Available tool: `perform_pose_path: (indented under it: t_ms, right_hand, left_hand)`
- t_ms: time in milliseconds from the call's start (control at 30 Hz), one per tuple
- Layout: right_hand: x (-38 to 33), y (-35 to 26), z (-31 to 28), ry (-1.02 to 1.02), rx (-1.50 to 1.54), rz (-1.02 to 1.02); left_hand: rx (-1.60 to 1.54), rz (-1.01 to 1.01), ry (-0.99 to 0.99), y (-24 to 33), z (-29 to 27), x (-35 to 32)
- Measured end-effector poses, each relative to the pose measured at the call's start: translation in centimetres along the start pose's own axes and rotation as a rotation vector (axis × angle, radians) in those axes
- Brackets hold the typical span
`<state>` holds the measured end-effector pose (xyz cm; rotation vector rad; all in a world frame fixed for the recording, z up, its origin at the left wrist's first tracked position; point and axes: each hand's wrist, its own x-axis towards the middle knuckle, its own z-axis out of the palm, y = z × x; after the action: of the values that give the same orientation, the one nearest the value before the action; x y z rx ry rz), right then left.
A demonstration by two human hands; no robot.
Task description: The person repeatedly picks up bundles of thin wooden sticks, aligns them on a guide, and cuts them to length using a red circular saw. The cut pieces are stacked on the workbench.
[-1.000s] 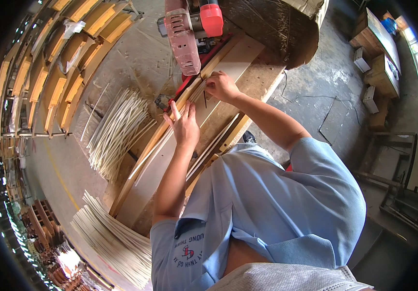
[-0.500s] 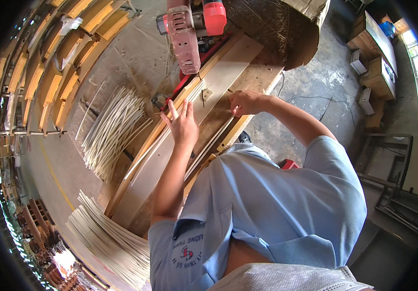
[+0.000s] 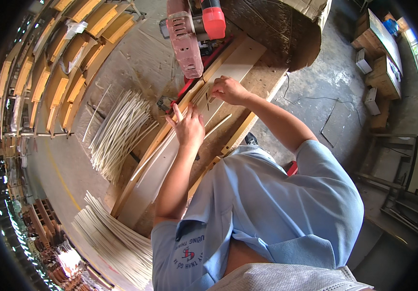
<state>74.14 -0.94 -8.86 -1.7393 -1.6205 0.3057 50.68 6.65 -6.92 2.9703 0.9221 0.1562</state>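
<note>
1. Left hand [image 3: 188, 127] lies flat, fingers spread, pressing a thin wooden strip [image 3: 163, 148] onto the long board [image 3: 170, 160]
2. Right hand [image 3: 227, 89] pinches the strip's far end just beside the red mitre saw [image 3: 194, 31]
3. Judging by this, the cut is not yet made; pale strip bundles [image 3: 119, 133] lie left of the hands

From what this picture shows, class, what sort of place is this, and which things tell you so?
Most likely a woodworking shop. A red power saw sits on the long pale wooden bench, heaps of thin pale wooden strips lie beside it, and both hands press strips against the bench.
</note>
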Motion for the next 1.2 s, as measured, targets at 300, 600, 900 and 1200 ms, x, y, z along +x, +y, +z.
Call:
perform_pose_path:
  t_ms: [300,600,900,1200]
  right_hand:
    - [0.8,-0.7,3.3,0.115,-0.170,0.297]
    - [0.9,-1.9,3.8,0.243,-0.134,0.384]
    - [0.0,-1.9,4.5,0.354,-0.098,0.331]
    - [-0.1,-1.5,4.6,0.397,-0.061,0.268]
  left_hand:
    - [0.008,0.006,0.068,-0.4,1.3,0.2]
    - [0.008,-0.003,0.131,-0.5,1.8,0.1]
    - [0.014,0.008,0.158,-0.6,2.1,0.0]
    - [0.022,0.014,0.186,-0.6,2.5,-0.2]
